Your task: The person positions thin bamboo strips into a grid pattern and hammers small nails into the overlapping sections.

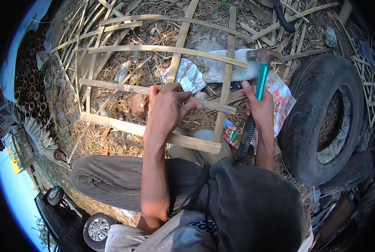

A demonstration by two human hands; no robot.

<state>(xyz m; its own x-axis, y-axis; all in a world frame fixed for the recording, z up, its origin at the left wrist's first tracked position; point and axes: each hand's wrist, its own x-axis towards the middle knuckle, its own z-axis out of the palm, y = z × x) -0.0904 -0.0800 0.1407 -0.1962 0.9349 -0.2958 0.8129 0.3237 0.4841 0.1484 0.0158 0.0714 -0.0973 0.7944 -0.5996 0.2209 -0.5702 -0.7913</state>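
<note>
At left, my left hand (166, 108) seemingly steadies a flat brown bamboo strip (114, 85), finger closure unclear; my right hand (261, 108) clamps a long teal-and-black tool (261, 82).

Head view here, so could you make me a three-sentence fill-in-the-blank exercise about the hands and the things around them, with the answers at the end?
1. The right hand grips the teal-and-black tool, and the ____ touches the bamboo lattice.
2. To the right of the right hand shows a large black rubber ____.
3. A silver-spoked vehicle wheel shows in the lower ____ part of the picture.

Missing words: left hand; tire; left.
</note>
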